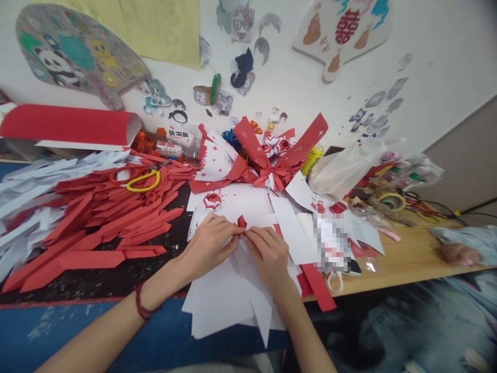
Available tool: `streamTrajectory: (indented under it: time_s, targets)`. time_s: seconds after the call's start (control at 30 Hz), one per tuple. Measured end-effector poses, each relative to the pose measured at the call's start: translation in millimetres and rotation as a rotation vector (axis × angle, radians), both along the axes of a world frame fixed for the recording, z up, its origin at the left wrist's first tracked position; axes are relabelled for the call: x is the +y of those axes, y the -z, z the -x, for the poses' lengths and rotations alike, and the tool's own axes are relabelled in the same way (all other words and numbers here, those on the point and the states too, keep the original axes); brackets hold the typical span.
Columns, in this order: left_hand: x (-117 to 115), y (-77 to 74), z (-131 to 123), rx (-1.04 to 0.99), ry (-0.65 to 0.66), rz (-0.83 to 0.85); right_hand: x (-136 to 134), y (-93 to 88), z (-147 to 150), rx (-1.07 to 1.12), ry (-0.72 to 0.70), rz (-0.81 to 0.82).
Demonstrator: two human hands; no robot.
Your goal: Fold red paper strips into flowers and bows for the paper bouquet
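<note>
A small folded red paper piece (241,222) stands up between my fingertips, above white sheets (217,295) in the middle of the desk. My left hand (212,243) pinches it from the left; a dark red band circles that wrist. From the right, my right hand (269,251) closes its fingertips on the same piece, close to the left ones. The lower part of the piece is hidden by my fingers. Just behind my left hand lies a red and white folded paper ring (212,201).
Folded red strips (93,259) and white strips (23,202) spread at the left, with yellow-handled scissors (143,181) on top. Behind my hands stand red and white paper bundles (272,171). A white bag (341,171) and a tape roll (392,201) are at the right.
</note>
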State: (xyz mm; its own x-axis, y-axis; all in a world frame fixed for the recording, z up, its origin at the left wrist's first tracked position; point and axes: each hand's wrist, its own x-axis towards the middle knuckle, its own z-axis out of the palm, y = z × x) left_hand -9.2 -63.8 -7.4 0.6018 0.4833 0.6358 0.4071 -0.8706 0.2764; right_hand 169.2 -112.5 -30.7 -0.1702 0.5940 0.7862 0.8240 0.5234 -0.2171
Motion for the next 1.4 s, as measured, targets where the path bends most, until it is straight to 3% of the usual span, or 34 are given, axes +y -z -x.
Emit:
streamTrajectory:
  time_s: [0.7, 1.13, 1.4]
  targets:
    - [0.6, 2.3, 1.6, 0.007, 0.016, 0.016, -0.1, 1.0, -1.5, -0.012, -0.004, 0.028]
    - [0.5, 4.9, 2.5, 0.024, 0.008, -0.002, -3.8, -1.4, 0.7, -0.188, 0.071, -0.118]
    - [-1.0, 5.2, 1.7, 0.037, 0.011, 0.006, -2.4, 5.1, -0.5, -0.100, 0.066, -0.053]
